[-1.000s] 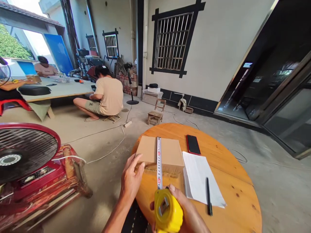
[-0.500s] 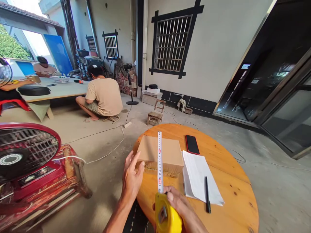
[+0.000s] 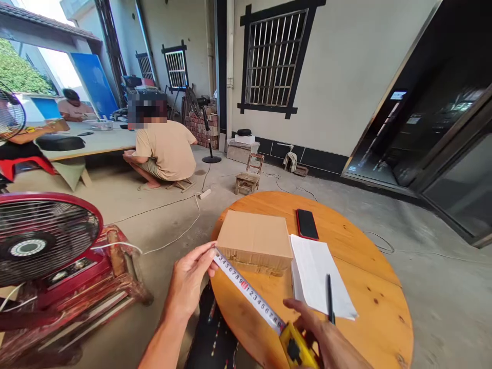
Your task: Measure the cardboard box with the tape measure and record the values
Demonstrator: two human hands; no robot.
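The left grip (image 3: 188, 282) pinches the end of the steel tape blade (image 3: 248, 292) between thumb and fingers. The blade slants toward the right grip (image 3: 321, 333), which appears wrapped around the yellow tape measure case (image 3: 298, 346), though blur and the frame's edge obscure some fingers. Just beyond and right of the left grip, a cardboard box (image 3: 253, 236) sits on the round wooden bench (image 3: 369, 287). Beyond the right grip lie white paper (image 3: 315, 266), a black pen (image 3: 329, 297) on it, and, farther, a smartphone (image 3: 306, 224).

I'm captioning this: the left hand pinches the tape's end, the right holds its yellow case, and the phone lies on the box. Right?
The phone isn't on the box; the head view shows it on the wooden table. The rest is right.
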